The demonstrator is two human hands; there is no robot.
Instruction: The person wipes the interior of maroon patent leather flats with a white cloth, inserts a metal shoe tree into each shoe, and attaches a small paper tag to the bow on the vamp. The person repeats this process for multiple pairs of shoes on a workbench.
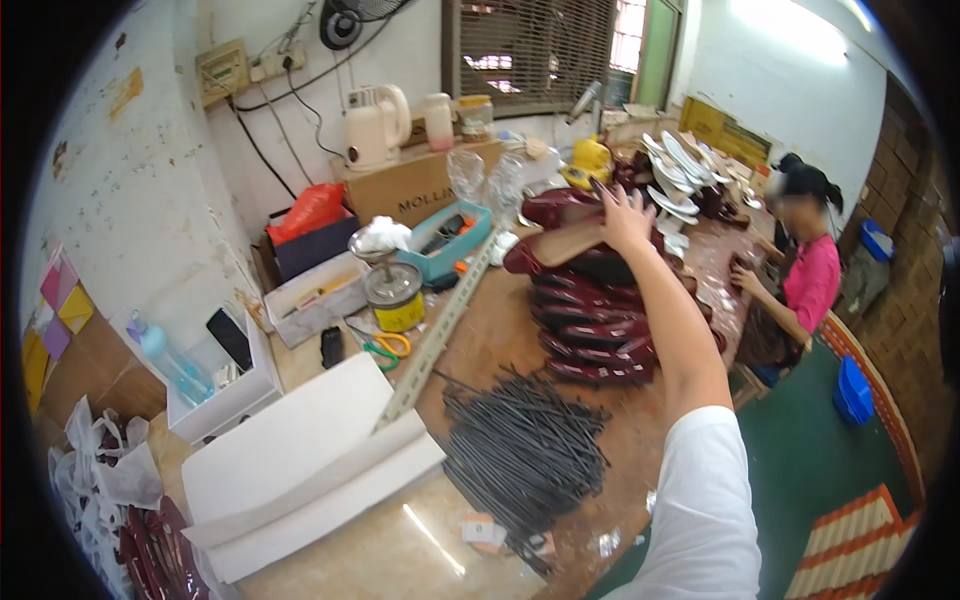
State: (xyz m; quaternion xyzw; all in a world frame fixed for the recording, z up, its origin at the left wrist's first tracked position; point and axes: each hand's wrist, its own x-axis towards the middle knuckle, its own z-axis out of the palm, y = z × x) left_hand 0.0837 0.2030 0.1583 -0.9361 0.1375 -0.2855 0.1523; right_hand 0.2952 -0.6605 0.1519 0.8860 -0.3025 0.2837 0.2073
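My right hand [627, 218] reaches across the table to a stack of glossy burgundy shoe uppers [597, 330]. Its fingers are spread over the top of the stack, at the edge of an upper with a tan lining [560, 246]. The fingertips seem to touch the uppers, and I see no firm grip. On the near side of the stack lies a loose heap of thin dark grey strips [525, 445]. My left hand is out of view.
A slotted metal bar [440, 345], white boards [290, 440] and scissors [388, 347] lie left. Behind are a tin [393, 297], a teal tray [452, 245] and a kettle [375, 128]. A person in pink [808, 285] works at the right edge.
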